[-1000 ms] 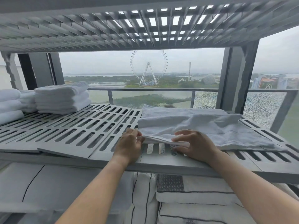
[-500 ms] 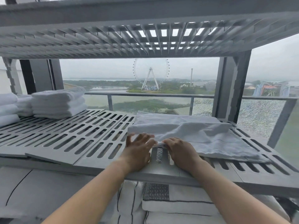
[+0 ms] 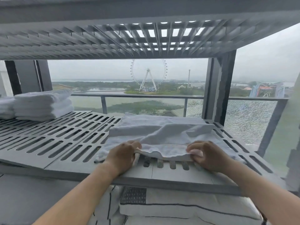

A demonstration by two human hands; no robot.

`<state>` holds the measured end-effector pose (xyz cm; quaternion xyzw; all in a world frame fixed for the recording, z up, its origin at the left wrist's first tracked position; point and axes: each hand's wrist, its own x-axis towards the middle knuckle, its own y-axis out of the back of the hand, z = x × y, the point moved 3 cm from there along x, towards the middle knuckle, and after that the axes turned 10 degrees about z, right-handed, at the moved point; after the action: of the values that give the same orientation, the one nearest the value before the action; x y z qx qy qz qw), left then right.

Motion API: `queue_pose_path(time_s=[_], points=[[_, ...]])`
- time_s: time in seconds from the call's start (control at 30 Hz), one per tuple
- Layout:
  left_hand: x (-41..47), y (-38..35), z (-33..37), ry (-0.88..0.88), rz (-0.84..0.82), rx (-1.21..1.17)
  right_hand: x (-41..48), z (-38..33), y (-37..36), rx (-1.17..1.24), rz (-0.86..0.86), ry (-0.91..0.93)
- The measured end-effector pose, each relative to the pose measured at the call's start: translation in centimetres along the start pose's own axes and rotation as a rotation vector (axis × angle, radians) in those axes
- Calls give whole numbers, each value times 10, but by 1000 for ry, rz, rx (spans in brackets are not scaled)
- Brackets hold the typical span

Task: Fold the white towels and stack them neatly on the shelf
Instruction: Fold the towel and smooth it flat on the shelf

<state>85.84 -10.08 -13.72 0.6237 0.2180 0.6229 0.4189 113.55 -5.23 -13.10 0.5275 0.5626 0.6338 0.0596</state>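
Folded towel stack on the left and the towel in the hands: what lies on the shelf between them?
Nothing: the head view shows only bare slotted shelf between the folded stack and the towel being folded.

Through a big window [image 3: 267, 62], under a grey overcast sky [image 3: 97, 69], a Ferris wheel [image 3: 148, 75] stands among trees [image 3: 170, 88] and flat water [image 3: 105, 90]. A glass balcony railing [image 3: 146, 96] runs across; its right pane [image 3: 250, 120] is crazed with fine cracks. Daylight is dull.
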Motion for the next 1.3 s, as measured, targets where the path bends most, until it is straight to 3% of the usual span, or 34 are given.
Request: queue_pose_path(time_s=[0.13, 0.5, 0.67, 0.87, 1.13, 1.3], points=[[-3, 3, 29, -137, 190, 12, -4, 2, 0, 68, 79, 55], [-6, 6, 25, 59, 242, -44, -7, 4, 4, -52, 295, 10], [-6, 3, 17, 83, 220, -56, -14, 18, 9, 49, 201, -43], [-1, 1, 19, -29, 134, -64, -38, 46, 35, 9, 228, -204], [-3, 2, 18, -16, 172, -91, -46, 50, 41, -33, 261, -309], [-5, 2, 12, -81, 49, -53, -41, 39, 42, -85, 125, -322]])
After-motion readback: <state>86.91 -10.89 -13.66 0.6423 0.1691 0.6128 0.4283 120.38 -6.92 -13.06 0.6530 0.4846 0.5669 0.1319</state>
